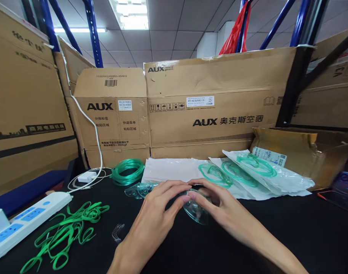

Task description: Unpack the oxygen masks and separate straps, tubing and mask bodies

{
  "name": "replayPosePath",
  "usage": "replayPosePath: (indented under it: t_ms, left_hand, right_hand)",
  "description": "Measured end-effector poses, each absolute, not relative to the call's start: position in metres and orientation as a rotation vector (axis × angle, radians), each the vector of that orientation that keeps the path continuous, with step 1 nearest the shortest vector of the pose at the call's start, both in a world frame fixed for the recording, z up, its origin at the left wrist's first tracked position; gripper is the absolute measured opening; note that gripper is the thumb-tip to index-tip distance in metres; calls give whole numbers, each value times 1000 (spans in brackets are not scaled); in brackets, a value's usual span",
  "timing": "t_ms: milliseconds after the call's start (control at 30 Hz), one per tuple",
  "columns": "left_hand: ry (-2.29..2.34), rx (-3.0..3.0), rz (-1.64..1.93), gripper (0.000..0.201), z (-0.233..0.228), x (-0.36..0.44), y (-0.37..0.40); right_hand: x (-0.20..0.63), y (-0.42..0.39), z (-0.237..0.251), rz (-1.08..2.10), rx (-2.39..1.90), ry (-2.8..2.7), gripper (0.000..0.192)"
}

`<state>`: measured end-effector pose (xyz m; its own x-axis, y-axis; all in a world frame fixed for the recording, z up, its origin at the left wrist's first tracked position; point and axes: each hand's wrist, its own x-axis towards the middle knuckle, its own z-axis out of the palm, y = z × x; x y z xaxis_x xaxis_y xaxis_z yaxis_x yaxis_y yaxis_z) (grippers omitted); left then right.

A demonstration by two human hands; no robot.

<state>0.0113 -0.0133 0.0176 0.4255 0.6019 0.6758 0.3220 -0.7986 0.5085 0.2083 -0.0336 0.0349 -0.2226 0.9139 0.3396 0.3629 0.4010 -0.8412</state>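
Best done slowly, with left hand and right hand both lightly pinching the clear mask just in front of the empty pouches, right of the green tubing coil, keeping fingertips off its soft rim.

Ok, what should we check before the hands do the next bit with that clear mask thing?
1. Both hands on the mask: ok. The left hand and right hand meet over it above the black table.
2. Mask whole and undamaged: cannot tell, the fingers hide most of it.
3. Tubing coil within reach: ok, it lies loose behind the left hand.
4. Green straps handy: ok, a loose pile to the left.
5. Bagged sets out of the way: ok, they lie behind the hands.
6. Power strip clear of the work: ok, it sits at the far left edge.
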Motion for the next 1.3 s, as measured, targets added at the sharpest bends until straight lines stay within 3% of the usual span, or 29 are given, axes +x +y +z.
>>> replayPosePath:
  t_ms: [200,367,533,733,1033,1300]
  left_hand:
    - [810,2449,1251,34,21,6,-14]
    - [893,2429,1223,36,23,2,-13]
    - [904,2460,1184,37,21,1,-13]
    - [860,2488,1129,26,23,1,-16]
    - [760,2529,1113,39,23,0,-17]
    - [759,2553,1203,34,21,-1,-18]
  right_hand:
    - [213,-36,35,847,-1107,-1818,31]
    - [225,-39,32,762,-1219,-1999,48]
    - [231,-42,35,609,-1314,-2078,47]
    - [230,-46,44,549,-1314,-2117,35]
    - [228,-44,47,672,-1310,-2154,27]
    - [229,-41,46,716,-1275,-2107,25]
